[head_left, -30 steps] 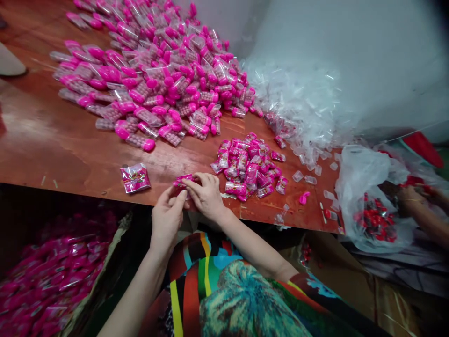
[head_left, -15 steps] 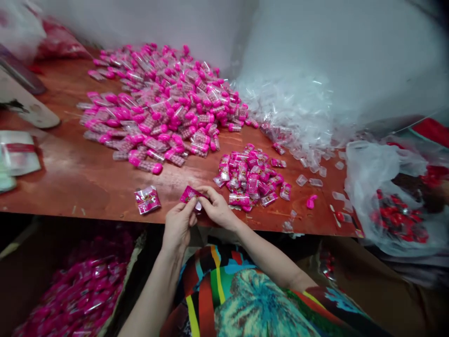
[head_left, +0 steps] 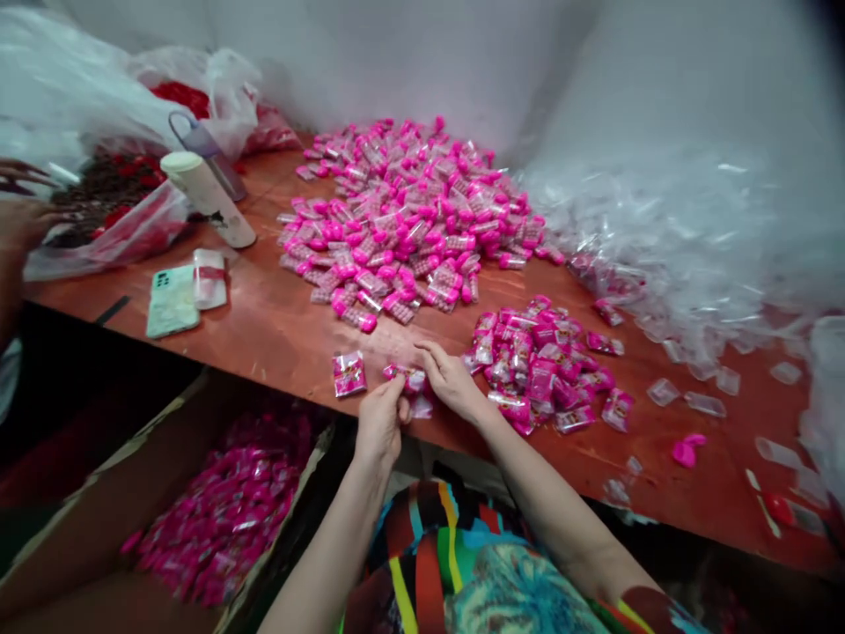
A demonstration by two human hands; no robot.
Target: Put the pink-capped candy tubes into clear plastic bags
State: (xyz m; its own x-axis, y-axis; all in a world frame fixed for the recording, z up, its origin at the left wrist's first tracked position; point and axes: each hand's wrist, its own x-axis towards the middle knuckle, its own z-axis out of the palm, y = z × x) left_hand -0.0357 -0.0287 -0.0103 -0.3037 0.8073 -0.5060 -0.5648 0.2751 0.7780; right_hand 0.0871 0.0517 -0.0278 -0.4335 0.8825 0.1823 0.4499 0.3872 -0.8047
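A shiny pink printed packet [head_left: 410, 377] is pinched in my left hand [head_left: 381, 418] at the table's front edge. On its right, my right hand [head_left: 452, 380] has its fingers stretched out beside the packet, seemingly holding nothing. Left of my hands lies a small stack of flat pink printed wrappers [head_left: 349, 373]. A heap of small pink-wrapped pieces [head_left: 541, 365] sits just right of my right hand. Farther back spreads a large pile of clear little bottles with pink caps [head_left: 409, 220], filled with small pale beads.
Clear plastic pieces [head_left: 660, 238] are heaped at the back right. A phone [head_left: 172, 301], a tumbler [head_left: 208, 201] and a plastic bag [head_left: 142, 224] stand left. Below the table, a carton [head_left: 119, 502] holds pink pieces. Another person's hand [head_left: 26, 216] shows at far left.
The view has turned left, bringing in the phone, bag and another person's hand. My right hand has let go of the pink packet and straightened its fingers; my left still pinches it.
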